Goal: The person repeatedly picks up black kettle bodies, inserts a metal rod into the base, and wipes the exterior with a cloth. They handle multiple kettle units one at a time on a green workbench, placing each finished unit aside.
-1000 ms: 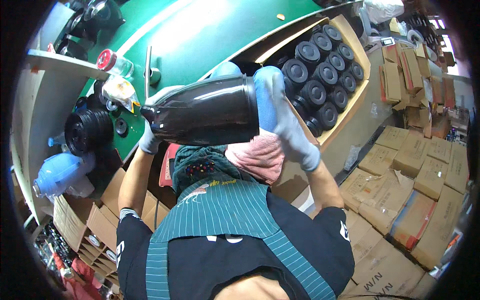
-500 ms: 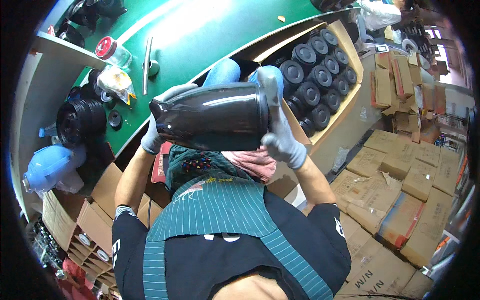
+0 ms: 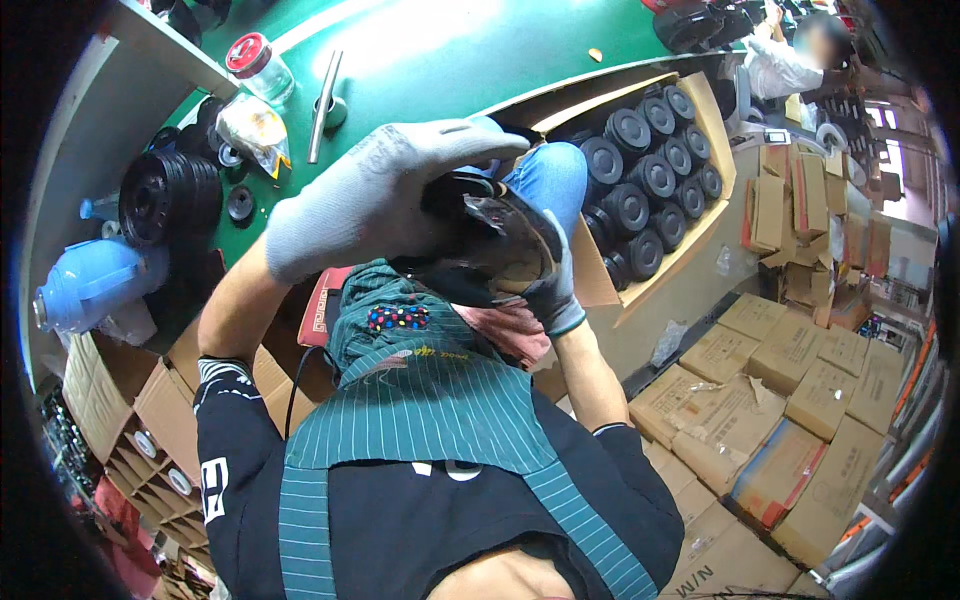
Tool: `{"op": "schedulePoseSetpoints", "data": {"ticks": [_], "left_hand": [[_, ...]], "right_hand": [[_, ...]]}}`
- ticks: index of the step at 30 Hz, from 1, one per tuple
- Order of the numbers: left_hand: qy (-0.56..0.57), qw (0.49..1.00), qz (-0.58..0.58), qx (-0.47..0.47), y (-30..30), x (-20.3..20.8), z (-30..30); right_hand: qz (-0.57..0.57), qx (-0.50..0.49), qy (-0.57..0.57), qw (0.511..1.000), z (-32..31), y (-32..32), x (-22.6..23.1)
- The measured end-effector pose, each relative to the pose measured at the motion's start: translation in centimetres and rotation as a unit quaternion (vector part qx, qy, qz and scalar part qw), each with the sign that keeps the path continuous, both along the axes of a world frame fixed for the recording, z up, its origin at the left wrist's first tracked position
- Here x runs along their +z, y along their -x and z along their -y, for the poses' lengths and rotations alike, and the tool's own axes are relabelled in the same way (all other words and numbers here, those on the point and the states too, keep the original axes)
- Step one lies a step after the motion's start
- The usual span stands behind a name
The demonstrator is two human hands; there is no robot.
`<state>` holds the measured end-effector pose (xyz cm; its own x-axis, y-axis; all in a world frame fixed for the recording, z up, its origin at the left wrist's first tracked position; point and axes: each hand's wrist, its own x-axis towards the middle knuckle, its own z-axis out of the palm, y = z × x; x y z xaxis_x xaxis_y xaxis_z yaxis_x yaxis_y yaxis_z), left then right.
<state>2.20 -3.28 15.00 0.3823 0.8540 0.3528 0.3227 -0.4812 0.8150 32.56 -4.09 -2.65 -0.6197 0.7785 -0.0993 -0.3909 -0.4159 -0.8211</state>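
A glossy black jug-shaped vessel point(image 3: 490, 240) is held above my lap, its end with a spout-like lip tilted toward me. My left hand point(image 3: 360, 195), in a grey glove, lies along its left and upper side. Those fingers stretch over the vessel and the thumb is hidden. My right hand point(image 3: 556, 290), also gloved in grey, grips it from the right and below. Much of the vessel is covered by the left glove and in shadow.
A green table point(image 3: 400, 60) carries a red-lidded jar point(image 3: 262, 68), a metal rod point(image 3: 325, 105) and stacked black discs point(image 3: 170, 197). At right stand an open carton point(image 3: 720, 150) of black round-topped parts and stacked cardboard boxes point(image 3: 720, 420). Another person point(image 3: 785, 65) is at the far right.
The vessel has turned from lying sideways to pointing its lipped end toward me. My left hand has come up and right over it; my right hand has moved lower along it.
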Motion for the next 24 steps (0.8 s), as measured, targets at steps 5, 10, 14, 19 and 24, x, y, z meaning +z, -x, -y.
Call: {"op": "schedulePoseSetpoints", "data": {"ticks": [5, 10, 14, 19, 24], "left_hand": [[0.079, 0.986, 0.143, -0.044, 1.3, 0.8, 1.7], [-0.03, 0.999, 0.016, -0.04, 2.0, 1.5, 4.1], [-0.072, 0.983, -0.165, 0.022, -1.8, 1.7, 4.4], [-0.024, 0.998, -0.04, -0.045, -2.9, -0.2, 3.6], [-0.004, 0.996, -0.017, -0.085, -2.7, -0.3, 3.4]], "right_hand": [[0.258, -0.129, -0.29, 0.912, 2.0, -4.9, -9.3], [0.234, -0.103, -0.333, 0.908, 0.5, -4.6, -4.5], [0.268, -0.079, -0.379, 0.882, -0.4, -2.8, 0.3], [0.263, 0.061, -0.308, 0.912, -1.3, -1.8, 4.2], [0.238, 0.305, -0.467, 0.795, -1.1, -3.0, -0.7]]}}
